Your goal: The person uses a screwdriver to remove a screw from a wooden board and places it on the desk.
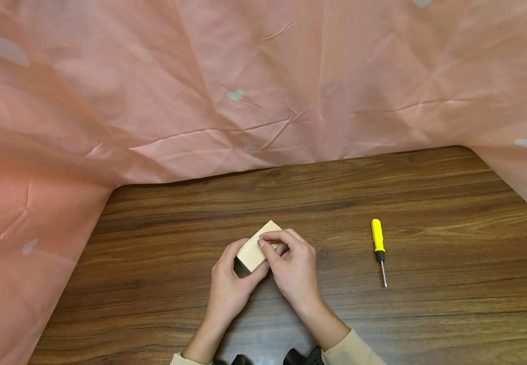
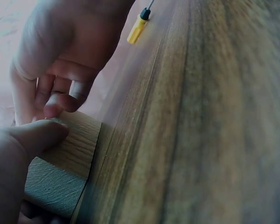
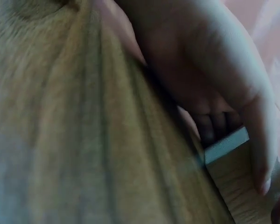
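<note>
A pale rectangular wooden block point(image 1: 251, 254) is held above or on the table, tilted diagonally in the head view. My left hand point(image 1: 231, 281) grips its sides, thumb on the near side and fingers on the far side. Over the block's top face, my right hand point(image 1: 296, 268) pinches a small silvery screw point(image 1: 261, 237) between thumb and index finger. The left wrist view shows the block point(image 2: 79, 144) under the left thumb, with the right hand point(image 2: 74, 42) above it. In the right wrist view the left hand point(image 3: 210, 60) holds the block point(image 3: 238, 182); the screw is hidden there.
A screwdriver point(image 1: 377, 235) with a yellow handle lies on the brown wood-grain table point(image 1: 154, 284), right of the hands, its tip toward the near side. Pink cloth point(image 1: 177, 101) with pale hearts hangs along the back and sides. Dark objects point(image 1: 297, 356) show at the bottom edge.
</note>
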